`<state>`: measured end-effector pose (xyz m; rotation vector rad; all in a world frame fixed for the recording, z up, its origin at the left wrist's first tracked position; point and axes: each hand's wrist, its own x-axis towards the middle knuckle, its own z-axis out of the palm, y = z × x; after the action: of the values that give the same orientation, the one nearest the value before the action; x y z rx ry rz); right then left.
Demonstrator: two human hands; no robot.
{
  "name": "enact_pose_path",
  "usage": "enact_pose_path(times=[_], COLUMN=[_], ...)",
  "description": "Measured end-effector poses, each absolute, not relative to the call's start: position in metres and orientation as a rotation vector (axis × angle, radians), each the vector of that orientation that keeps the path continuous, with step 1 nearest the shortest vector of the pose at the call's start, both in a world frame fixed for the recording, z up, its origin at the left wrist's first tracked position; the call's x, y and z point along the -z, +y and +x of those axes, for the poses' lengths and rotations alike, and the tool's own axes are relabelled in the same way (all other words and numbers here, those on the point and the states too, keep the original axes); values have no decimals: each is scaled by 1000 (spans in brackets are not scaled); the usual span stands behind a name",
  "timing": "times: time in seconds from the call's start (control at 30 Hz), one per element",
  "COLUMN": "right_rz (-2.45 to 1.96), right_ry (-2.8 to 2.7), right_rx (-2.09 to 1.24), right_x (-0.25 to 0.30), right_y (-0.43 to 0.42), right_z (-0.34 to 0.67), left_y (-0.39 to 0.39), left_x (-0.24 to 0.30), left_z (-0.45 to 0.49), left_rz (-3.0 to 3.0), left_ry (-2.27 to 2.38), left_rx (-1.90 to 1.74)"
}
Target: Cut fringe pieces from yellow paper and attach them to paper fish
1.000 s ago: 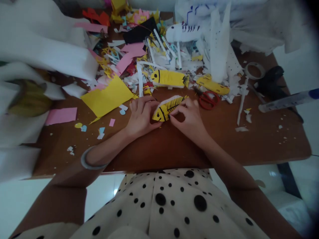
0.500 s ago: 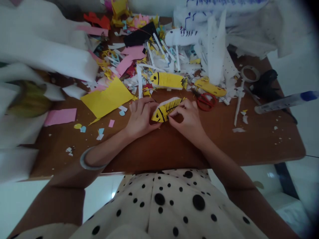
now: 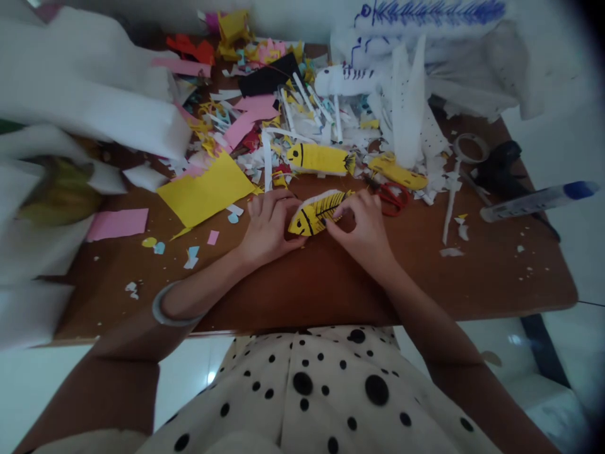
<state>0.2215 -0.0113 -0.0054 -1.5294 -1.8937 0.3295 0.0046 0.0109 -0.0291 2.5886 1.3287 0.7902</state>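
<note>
A yellow paper fish [image 3: 317, 213] with black drawn bones and a white backing lies between my hands on the brown table [image 3: 425, 277]. My left hand [image 3: 268, 228] curls round its head end, fingers closed on it. My right hand [image 3: 363, 226] pinches the fish's lower edge near the middle. A second yellow paper fish [image 3: 321, 158] lies just beyond them. Red-handled scissors [image 3: 391, 194] rest right of my right hand.
Paper scraps in pink, yellow and white cover the far half of the table. A yellow sheet [image 3: 207, 189] and a pink piece [image 3: 118, 224] lie left. A tape roll [image 3: 471, 148], black glue gun [image 3: 501, 165] and blue-capped marker [image 3: 539, 202] sit right. White fabric [image 3: 85, 107] piles left.
Both hands stay on the fish; the right fingers have shifted slightly along its lower edge. The view has tilted a little.
</note>
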Motion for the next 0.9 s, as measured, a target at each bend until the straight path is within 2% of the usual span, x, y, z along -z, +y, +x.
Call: enact_pose_path(times=[0.47, 0.67, 0.9], right_rz=[-1598, -1628, -1486], right_ry=[-1420, -1670, -2082], right_rx=[-145, -150, -371], right_x=[4, 5, 16], right_y=[14, 10, 0], right_z=[289, 282, 243], left_y=[18, 32, 37], left_x=[27, 29, 31], left_z=[3, -5, -9], left_rz=[2446, 2412, 2391], left_ry=[1423, 1475, 1514], left_rx=[-833, -903, -900])
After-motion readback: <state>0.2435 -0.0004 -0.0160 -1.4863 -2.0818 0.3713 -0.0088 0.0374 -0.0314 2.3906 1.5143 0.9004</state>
